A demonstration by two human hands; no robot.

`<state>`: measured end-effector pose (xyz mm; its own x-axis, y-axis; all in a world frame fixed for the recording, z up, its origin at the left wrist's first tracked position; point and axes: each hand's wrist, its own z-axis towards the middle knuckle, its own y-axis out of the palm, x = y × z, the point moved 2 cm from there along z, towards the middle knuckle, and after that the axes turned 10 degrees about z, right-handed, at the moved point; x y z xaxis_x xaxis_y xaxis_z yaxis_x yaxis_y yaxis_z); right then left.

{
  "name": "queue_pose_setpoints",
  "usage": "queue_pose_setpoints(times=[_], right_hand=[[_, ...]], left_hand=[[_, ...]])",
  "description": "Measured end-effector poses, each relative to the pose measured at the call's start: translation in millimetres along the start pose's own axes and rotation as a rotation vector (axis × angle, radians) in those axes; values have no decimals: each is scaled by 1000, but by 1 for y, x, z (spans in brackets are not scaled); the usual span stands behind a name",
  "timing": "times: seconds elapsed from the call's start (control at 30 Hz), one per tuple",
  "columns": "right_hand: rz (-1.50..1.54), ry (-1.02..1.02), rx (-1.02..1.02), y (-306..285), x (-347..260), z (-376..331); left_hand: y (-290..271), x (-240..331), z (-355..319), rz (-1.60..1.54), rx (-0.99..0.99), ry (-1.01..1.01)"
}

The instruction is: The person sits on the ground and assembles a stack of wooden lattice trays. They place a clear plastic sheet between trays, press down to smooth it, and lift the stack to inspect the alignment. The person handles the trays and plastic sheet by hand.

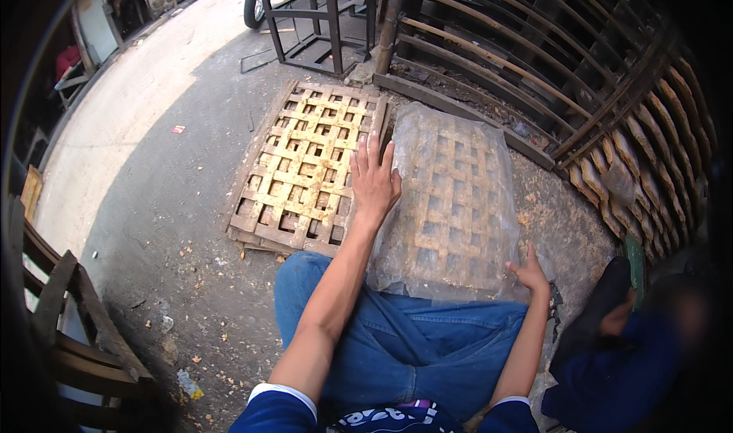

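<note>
In front of my knees lies a wooden lattice rack covered by a cloudy plastic sheet (458, 204); its slats show faintly through. My left hand (374, 185) is stretched out over the sheet's left edge, fingers extended and holding nothing. Near the sheet's lower right corner is my right hand (529, 271), its thumb pointing inward and a finger raised; I see nothing held in it. A bare wooden lattice rack (298, 166), scattered with yellowish crumbs, sits on a stack just left of my left hand.
A slatted wooden frame (489, 36) stands beyond the racks, and stacked crusty sheets (649, 166) lean at the right. Another person in dark clothes (611, 357) sits close at my right. A dark metal stand (317, 28) is at the back; wooden furniture (84, 318) stands at left.
</note>
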<state>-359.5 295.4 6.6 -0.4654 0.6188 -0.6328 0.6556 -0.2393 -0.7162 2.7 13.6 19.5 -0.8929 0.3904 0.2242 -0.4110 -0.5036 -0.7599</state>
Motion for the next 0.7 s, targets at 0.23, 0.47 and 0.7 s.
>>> queue_pose_setpoints(times=[0.23,0.47,0.7], right_hand=[[61,-53,-25,7,-4,11],[41,-108,0,11,-21,4],[17,-237,119,5,-41,4]], left_hand=[[30,-58,-38,256,-421,-174],[4,-59,-27,-91,-417,-55],[-58,-141,-12,216,-553,13]])
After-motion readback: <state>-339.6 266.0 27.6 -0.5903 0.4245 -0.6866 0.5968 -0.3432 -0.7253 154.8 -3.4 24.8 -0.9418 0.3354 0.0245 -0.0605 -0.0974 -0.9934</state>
